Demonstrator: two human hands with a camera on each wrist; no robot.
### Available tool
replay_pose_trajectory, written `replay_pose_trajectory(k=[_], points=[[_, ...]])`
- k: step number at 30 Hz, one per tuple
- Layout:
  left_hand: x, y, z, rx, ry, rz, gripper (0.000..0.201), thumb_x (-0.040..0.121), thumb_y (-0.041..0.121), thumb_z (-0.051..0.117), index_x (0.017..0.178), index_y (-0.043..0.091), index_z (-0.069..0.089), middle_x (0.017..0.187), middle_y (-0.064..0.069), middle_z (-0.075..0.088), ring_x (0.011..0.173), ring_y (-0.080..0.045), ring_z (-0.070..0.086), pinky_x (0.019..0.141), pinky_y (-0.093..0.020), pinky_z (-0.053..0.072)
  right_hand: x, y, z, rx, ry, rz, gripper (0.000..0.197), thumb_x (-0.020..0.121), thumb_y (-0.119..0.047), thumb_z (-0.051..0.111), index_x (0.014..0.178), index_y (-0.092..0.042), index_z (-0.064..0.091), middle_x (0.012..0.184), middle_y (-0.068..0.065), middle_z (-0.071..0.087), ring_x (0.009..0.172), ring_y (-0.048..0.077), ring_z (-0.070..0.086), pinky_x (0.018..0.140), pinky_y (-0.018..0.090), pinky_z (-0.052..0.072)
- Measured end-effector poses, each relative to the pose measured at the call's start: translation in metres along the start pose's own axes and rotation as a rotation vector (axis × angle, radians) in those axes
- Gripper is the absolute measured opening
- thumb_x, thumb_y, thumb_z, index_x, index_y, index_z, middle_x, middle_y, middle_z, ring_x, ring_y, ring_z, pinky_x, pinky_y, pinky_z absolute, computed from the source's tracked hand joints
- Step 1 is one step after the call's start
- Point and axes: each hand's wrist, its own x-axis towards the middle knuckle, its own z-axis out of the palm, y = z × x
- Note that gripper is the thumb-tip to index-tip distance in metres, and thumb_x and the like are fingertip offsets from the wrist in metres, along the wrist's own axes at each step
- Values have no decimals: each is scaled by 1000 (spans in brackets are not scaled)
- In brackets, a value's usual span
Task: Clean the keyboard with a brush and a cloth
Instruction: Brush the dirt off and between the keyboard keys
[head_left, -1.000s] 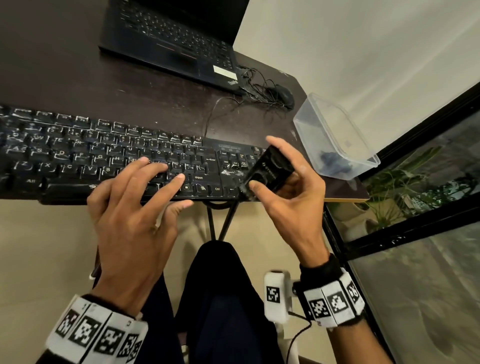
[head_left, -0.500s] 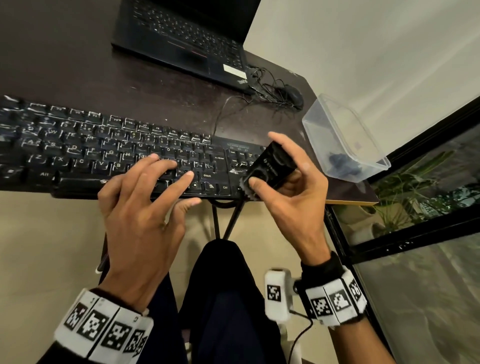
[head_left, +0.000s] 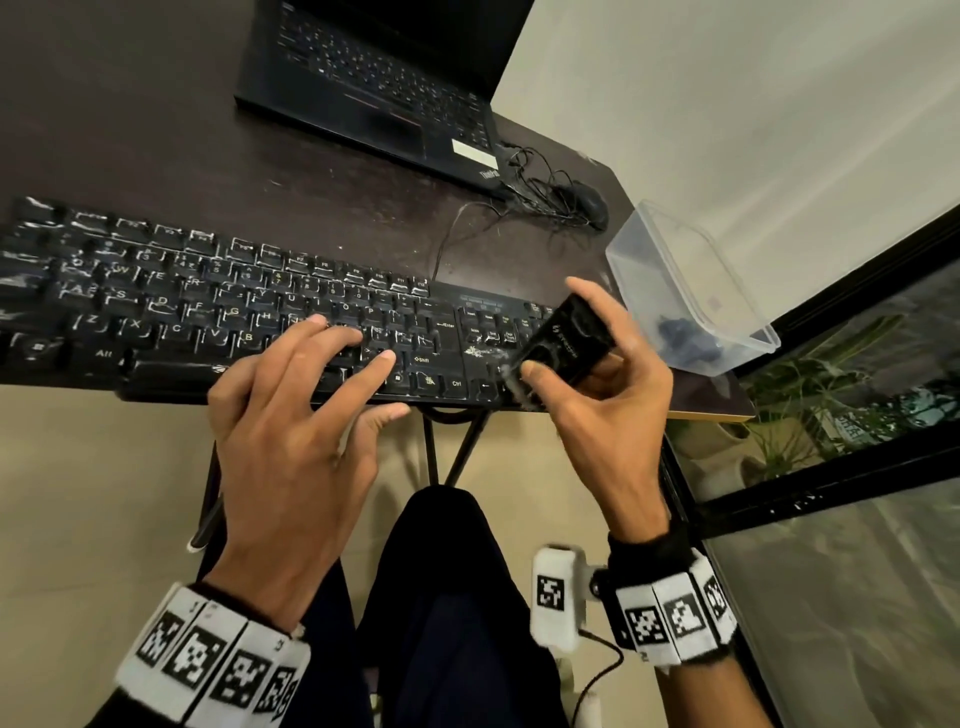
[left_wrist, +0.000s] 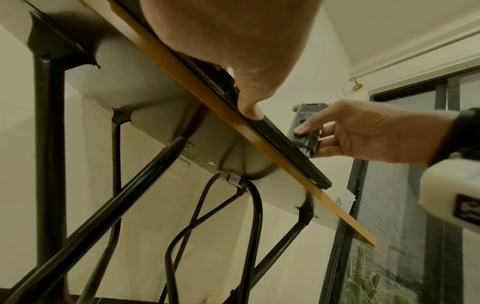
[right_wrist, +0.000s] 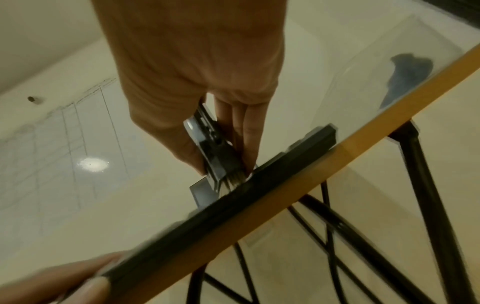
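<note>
At the near edge of the desk (head_left: 156, 130), my right hand (head_left: 613, 415) pinches the small black brush (head_left: 566, 338) between thumb and curled fingers, its bristles down on the arrow keys at the right end of the keyboard (head_left: 208, 312). My left hand (head_left: 291, 436) lies spread over the keys left of them, fingers straight, thumb against the front edge, holding the board in place.

The keyboard sits along the desk's front edge, slightly overhanging it. Pale dust shows between many keys and in a smear just left of the bristles, so I judge the brushing far from finished. The cloth I take to be the dark bundle inside the clear plastic tub (head_left: 737, 332) at the desk's right corner, untouched.

To do this step well, I would keep the bristles angled into the gaps, flick in short strokes toward one side so the dust gathers rather than scatters, and press down with the left hand, since the overhanging board could tip or slide. A laptop (head_left: 374, 104) and a mouse (head_left: 589, 205) with tangled cable lie behind.
</note>
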Motion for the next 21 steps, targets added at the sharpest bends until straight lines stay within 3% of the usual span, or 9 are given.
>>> replay_pose_trajectory(k=[4,8,11,15,19,21], points=[[0,0,0,-6,1,1,25,100,31,72,122,20,78,137,-5,68,139,-25,56,112,-38,25,13,2,11,-39,30,-1,74,80,9,83,144,-24,68,112,-25,72,91,21,77,81,49,68],[0,0,0,-5,1,4,26,102,33,70,122,20,78,138,-5,68,139,-26,56,113,-37,24,16,3,4,19,-50,15,74,79,13,84,143,-22,68,119,-4,74,94,32,77,83,50,69],[0,-1,-1,-4,-5,5,27,102,34,68,123,20,78,138,-5,68,139,-26,56,114,-34,22,24,8,4,-42,12,32,76,79,8,84,144,-28,68,113,-9,76,92,25,79,77,49,69],[-1,-1,0,15,-12,8,27,101,33,70,123,20,78,138,-5,68,138,-27,57,112,-39,24,25,1,10,0,-104,27,77,76,13,85,142,-25,69,116,-11,73,95,21,79,81,40,69],[0,-1,-1,1,-19,-3,28,101,35,68,122,20,78,137,-6,68,138,-27,56,111,-40,24,31,1,9,-20,-27,51,78,77,10,85,143,-28,68,108,-19,74,91,22,80,75,45,70],[-1,0,0,4,-15,5,28,102,35,66,123,19,78,137,-6,68,138,-28,57,111,-40,24,31,-3,12,9,-97,46,77,76,13,86,141,-25,68,107,-16,73,89,16,79,77,39,69]])
